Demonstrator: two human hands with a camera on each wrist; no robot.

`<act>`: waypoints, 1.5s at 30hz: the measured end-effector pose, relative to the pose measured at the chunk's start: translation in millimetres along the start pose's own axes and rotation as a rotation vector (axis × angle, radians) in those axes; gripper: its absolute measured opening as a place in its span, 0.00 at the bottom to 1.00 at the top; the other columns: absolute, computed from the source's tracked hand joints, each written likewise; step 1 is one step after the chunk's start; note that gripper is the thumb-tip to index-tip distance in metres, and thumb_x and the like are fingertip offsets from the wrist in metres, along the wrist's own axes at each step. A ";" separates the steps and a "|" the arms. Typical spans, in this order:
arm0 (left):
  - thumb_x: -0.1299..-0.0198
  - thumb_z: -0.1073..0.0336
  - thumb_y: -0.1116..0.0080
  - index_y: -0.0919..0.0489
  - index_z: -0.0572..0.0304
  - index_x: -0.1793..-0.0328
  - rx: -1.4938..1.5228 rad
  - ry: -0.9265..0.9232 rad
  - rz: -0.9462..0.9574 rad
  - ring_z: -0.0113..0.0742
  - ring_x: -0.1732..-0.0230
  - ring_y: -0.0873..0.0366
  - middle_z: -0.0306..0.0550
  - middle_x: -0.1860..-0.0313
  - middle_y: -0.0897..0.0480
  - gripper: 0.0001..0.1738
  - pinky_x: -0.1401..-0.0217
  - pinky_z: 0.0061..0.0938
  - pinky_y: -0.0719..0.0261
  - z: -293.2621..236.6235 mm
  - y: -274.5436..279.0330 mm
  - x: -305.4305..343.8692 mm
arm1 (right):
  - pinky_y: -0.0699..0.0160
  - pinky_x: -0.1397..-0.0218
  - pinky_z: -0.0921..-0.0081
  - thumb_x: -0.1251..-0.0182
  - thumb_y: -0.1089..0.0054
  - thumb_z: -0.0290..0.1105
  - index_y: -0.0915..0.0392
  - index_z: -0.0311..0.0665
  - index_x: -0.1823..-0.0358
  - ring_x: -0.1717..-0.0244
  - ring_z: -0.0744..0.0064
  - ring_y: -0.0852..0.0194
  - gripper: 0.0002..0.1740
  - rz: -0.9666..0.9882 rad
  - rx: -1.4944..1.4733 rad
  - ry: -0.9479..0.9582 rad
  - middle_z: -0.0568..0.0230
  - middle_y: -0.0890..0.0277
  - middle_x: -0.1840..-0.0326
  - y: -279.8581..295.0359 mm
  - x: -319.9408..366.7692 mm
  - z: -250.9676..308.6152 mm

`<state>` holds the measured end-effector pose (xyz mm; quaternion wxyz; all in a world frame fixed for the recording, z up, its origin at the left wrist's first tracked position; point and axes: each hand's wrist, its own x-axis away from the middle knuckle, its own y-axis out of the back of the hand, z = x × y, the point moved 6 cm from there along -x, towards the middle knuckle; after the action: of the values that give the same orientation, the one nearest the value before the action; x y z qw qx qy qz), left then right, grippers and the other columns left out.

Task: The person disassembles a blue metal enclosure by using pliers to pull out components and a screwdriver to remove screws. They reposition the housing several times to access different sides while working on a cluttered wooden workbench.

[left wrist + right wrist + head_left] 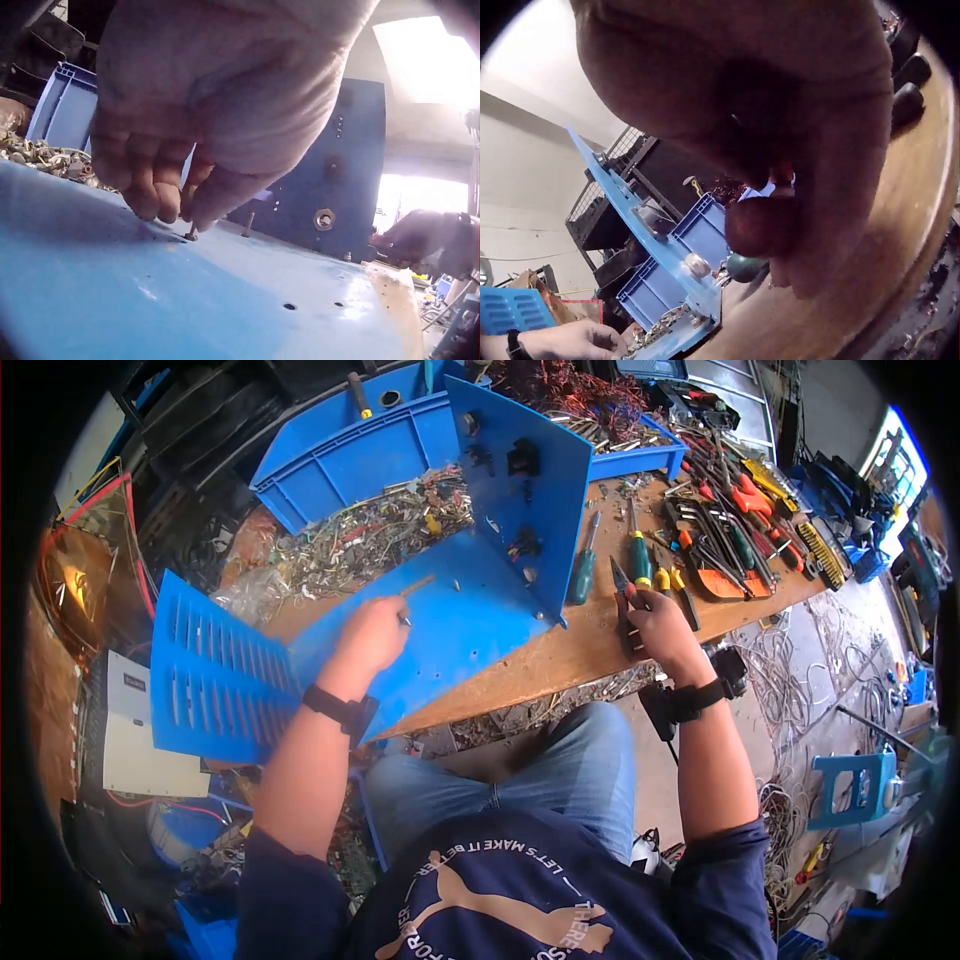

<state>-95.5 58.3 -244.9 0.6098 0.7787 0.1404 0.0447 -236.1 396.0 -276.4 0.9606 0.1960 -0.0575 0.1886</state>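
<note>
On the blue panel (450, 620), the left hand (372, 635) pinched a small screw (191, 234) between narrowed fingers, apparently loosening it, while the right hand (655, 622) gripped pliers (619, 578) right of the panel; freeing it looked to need a firm twist.

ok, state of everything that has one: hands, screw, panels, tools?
left hand: fingertips pinch the screw
screw: upright on the base panel
base panel: flat on the bench, end wall upright
vented panel: laid out at the left
right hand: holds the pliers
pliers: held; open or closed, too small to tell
green screwdriver: lying loose on the bench
blue crate: open top
</note>
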 end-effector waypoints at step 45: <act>0.48 0.75 0.41 0.21 0.66 0.65 0.779 0.272 -0.033 0.27 0.68 0.24 0.42 0.71 0.20 0.04 0.62 0.24 0.26 8.3 4.2 179.9 | 0.32 0.69 0.84 0.38 0.44 0.27 0.24 0.28 0.60 0.73 0.83 0.32 0.09 -0.754 -0.204 0.287 0.68 0.26 0.73 54.2 84.5 -106.5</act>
<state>79.2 98.7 -261.3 0.2457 0.9360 0.2386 0.0809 -175.2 513.3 -339.2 0.9751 0.0790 0.1344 -0.1574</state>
